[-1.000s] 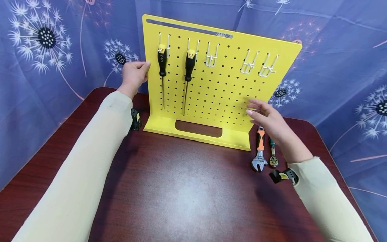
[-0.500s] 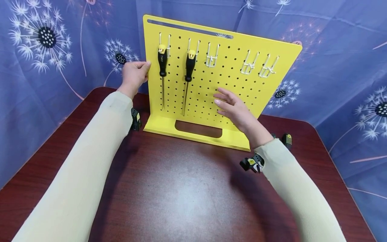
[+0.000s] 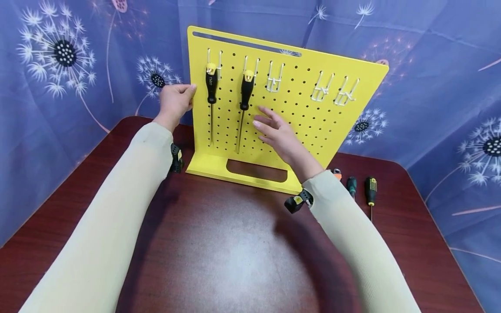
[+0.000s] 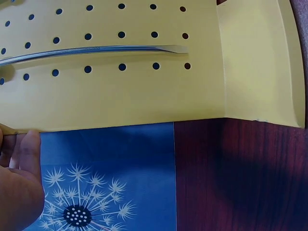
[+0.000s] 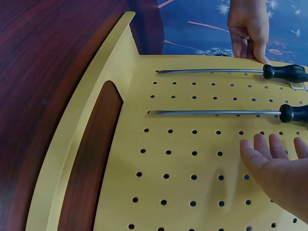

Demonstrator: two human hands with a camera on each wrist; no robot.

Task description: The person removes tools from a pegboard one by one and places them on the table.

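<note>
A yellow pegboard point(image 3: 297, 113) stands on the table. My left hand point(image 3: 175, 103) pinches its left edge between thumb and fingers, as the left wrist view also shows. Two black-and-yellow screwdrivers hang tip down from white hooks: the left screwdriver point(image 3: 212, 87) and the right screwdriver point(image 3: 247, 89). The right one's flat-tipped shaft point(image 5: 216, 112) shows in the right wrist view. My right hand point(image 3: 279, 135), fingers spread and slightly bent, is in front of the board just right of that screwdriver. It holds nothing. Further right on the board are three bare hooks, including a middle hook point(image 3: 275, 82).
On the table's right side lie a black-and-yellow screwdriver point(image 3: 371, 191), a green-handled tool point(image 3: 352, 184) and an orange-ended tool point(image 3: 337, 174), the last two partly hidden by my right sleeve. A blue dandelion-print cloth point(image 3: 430, 108) hangs behind the dark wooden table point(image 3: 219, 243).
My right hand has moved left across the board, from its lower right side to beside the right screwdriver. The left hand keeps its hold on the edge. The head view has tilted slightly.
</note>
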